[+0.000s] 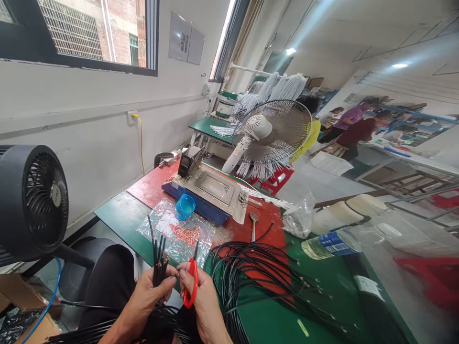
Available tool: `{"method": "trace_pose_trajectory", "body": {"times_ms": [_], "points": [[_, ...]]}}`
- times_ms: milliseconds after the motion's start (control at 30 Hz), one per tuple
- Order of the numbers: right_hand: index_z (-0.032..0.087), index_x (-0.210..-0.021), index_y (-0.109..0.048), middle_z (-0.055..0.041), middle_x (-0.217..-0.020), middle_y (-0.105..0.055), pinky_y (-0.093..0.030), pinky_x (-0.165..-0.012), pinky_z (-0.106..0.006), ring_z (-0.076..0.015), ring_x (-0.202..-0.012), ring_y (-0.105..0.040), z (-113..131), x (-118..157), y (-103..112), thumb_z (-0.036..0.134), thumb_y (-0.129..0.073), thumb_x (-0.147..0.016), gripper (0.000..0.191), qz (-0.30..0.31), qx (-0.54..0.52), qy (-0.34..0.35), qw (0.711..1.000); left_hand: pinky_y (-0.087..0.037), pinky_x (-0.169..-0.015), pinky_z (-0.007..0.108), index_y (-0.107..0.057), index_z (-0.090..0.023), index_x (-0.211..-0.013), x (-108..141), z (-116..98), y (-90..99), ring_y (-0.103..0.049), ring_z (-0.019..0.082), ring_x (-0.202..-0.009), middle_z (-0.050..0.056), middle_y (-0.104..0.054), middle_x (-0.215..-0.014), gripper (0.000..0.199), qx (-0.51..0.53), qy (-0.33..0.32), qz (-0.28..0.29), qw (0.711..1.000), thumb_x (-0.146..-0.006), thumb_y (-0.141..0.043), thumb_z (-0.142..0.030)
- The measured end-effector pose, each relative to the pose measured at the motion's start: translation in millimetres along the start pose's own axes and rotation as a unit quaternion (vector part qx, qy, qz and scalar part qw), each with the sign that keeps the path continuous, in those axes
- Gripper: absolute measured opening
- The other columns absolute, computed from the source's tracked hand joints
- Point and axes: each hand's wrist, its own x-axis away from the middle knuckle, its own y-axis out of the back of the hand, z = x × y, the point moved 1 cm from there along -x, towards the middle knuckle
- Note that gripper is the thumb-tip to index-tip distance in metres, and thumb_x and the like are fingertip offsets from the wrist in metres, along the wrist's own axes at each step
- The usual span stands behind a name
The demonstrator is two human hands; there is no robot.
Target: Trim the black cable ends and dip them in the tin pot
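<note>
My left hand (148,291) grips a bunch of black cables (158,260) that stand upright, their stripped tips showing red. My right hand (202,296) holds red-handled scissors (191,282), blades pointing up, right beside the cable bunch. Both hands sit at the near edge of the green table (118,215). A large coil of black cables (251,274) lies just right of my hands. Behind the hands a clear plastic bag (179,231) lies flat, littered with red wire scraps.
A blue cup (185,206) and a metal machine on a blue base (211,191) stand on a red mat (148,186). A white fan (270,136) is behind, a black fan (34,200) at left. Plastic bottle (328,243) at right. People work at the far right.
</note>
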Motion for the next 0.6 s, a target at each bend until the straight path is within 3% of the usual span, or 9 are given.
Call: {"method": "trace_pose_trajectory", "body": {"times_ms": [400, 600], "points": [[0.015, -0.081, -0.065, 0.0042, -0.055, -0.049, -0.028, -0.047, -0.02, -0.0083, -0.05, -0.037, -21, -5, 3, 0.046, -0.078, -0.058, 0.041, -0.026, 0.017, 0.062, 0.998, -0.022, -0.047, 0.025, -0.063, -0.015, -0.08, 0, 3, -0.7, -0.032, 0.01, -0.049, -0.005, -0.042, -0.051, 0.03, 0.012, 0.009, -0.016, 1.0, -0.072, -0.066, -0.044], [0.014, -0.089, -0.065, 0.003, -0.06, -0.051, -0.032, -0.049, -0.02, -0.0087, -0.052, -0.042, -18, -6, 3, 0.05, -0.076, -0.059, 0.049, -0.035, -0.024, 0.031, 0.999, -0.023, -0.046, 0.025, -0.062, -0.014, -0.086, -1, 3, -1.8, -0.032, 0.01, -0.047, -0.005, -0.045, -0.048, 0.033, 0.022, 0.012, -0.012, 1.0, -0.073, -0.065, -0.044]]}}
